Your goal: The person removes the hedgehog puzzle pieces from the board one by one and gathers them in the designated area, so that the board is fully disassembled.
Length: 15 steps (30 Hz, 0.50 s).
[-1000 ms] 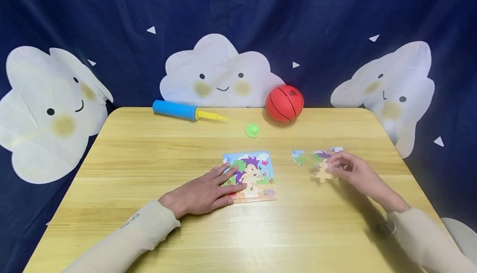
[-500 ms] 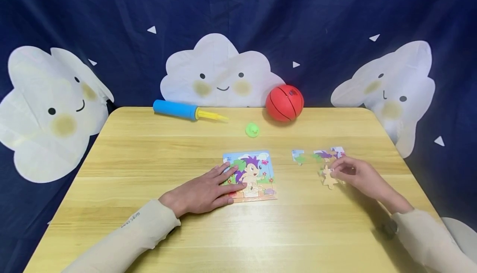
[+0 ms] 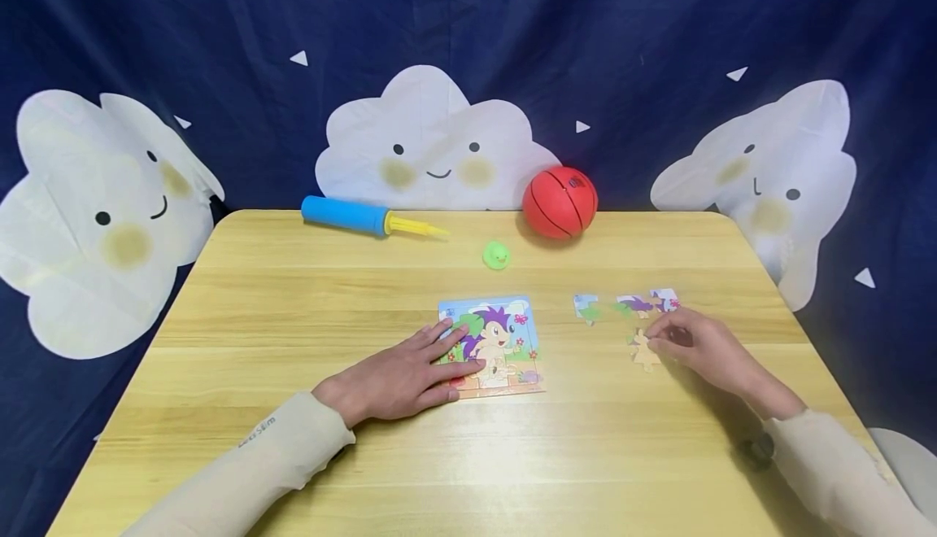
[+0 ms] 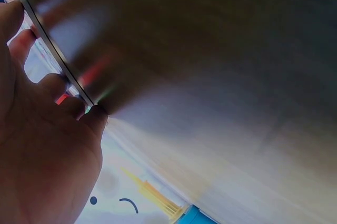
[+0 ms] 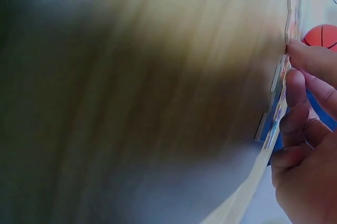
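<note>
My left hand [image 3: 395, 378] lies flat with spread fingers over the left part of a square jigsaw puzzle [image 3: 501, 329], which pictures a purple-haired hedgehog. In the left wrist view, the fingertips reach the thin edge of the puzzle board [image 4: 58, 56]. To the right, my right hand [image 3: 699, 346] pinches the edge of a cream puzzle piece [image 3: 644, 354] low over the table. Behind that piece lie joined purple and blue puzzle pieces [image 3: 634, 303], and a separate blue-green puzzle piece [image 3: 586, 307] sits left of them. The right wrist view shows thumb and finger [image 5: 310, 58] at the piece edges.
Along the back of the wooden table [image 3: 351, 472] are a blue hand pump [image 3: 344, 215] with a yellow nozzle and a red toy basketball [image 3: 560, 203]. A small green rubber duck [image 3: 496, 256] stands behind the puzzle. A dark blue cloud-print curtain [image 3: 439, 16] hangs behind.
My right hand has brought the cream piece slightly toward me and right, turning it, so the joined pieces behind show more fully. The left hand stays on the puzzle.
</note>
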{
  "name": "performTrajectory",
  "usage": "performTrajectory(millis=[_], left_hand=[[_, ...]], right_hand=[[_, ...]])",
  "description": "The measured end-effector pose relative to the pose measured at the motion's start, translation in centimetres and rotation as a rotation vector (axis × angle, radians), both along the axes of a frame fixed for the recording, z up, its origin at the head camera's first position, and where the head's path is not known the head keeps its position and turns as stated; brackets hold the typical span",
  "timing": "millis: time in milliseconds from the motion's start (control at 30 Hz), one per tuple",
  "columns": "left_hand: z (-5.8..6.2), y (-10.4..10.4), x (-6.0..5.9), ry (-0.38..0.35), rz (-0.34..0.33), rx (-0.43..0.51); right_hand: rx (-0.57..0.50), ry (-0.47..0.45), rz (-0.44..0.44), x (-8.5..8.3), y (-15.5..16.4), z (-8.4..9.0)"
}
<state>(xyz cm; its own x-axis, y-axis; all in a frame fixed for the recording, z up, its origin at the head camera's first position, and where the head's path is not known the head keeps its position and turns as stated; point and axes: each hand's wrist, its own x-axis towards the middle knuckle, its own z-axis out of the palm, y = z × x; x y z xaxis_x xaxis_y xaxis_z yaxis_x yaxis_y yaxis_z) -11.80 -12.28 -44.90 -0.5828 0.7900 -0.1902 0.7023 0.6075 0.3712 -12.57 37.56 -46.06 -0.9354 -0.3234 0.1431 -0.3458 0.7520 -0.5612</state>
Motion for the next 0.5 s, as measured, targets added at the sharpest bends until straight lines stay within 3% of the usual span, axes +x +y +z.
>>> performTrajectory(millis=[500], left_hand=[[-0.01,0.01,0.02,-0.007,0.002,-0.003]], right_hand=[[-0.015,0.000,-0.004,-0.11,0.00,0.09]])
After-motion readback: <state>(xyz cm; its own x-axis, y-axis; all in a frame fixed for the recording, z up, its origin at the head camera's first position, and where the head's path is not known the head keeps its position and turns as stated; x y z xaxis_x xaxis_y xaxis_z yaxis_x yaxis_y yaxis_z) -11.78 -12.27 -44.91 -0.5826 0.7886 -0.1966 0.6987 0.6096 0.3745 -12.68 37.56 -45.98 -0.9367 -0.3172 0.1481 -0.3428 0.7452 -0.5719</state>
